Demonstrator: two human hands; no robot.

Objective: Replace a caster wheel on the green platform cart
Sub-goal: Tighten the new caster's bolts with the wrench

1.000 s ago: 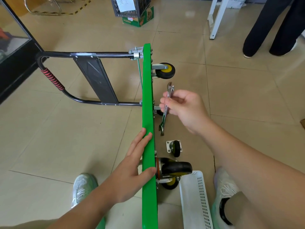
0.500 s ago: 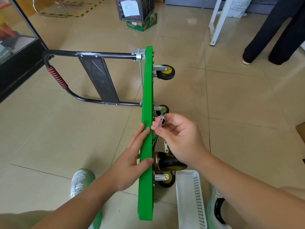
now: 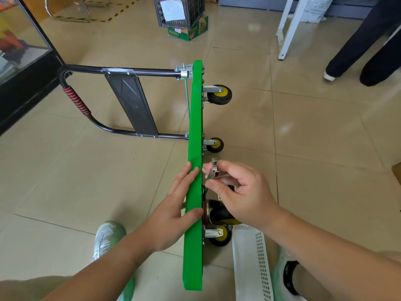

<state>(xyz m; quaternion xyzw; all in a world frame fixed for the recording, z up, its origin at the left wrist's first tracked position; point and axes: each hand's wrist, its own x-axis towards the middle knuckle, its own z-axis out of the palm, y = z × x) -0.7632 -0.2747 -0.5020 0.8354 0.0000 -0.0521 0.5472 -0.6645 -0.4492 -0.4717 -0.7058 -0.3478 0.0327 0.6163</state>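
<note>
The green cart (image 3: 195, 127) stands on its long edge on the tiled floor. Its underside faces right and its black handle (image 3: 121, 70) is folded out to the left. 3 yellow-hubbed wheels show on the underside: 1 far (image 3: 219, 94), 1 in the middle (image 3: 216, 145) and 1 near (image 3: 220, 236). A larger black wheel (image 3: 220, 213) sits just beyond the near one, half hidden, and I cannot tell whether it is bolted on.

The left hand (image 3: 173, 211) steadies the cart. Its fingers lie straight along the left face and its thumb rests over the top edge. The right hand (image 3: 245, 192) has its fingers curled and pinches a metal wrench (image 3: 213, 170) between thumb and fingertips, close to the underside.

This looks like the fastening step, with the tool being brought to a bolt at the wheel's mounting plate, which is hidden by the hand. The next move likely calls for seating the wrench head squarely on the nut while the left hand braces the cart against tipping. A white perforated basket (image 3: 249, 263) lies near right.
</note>
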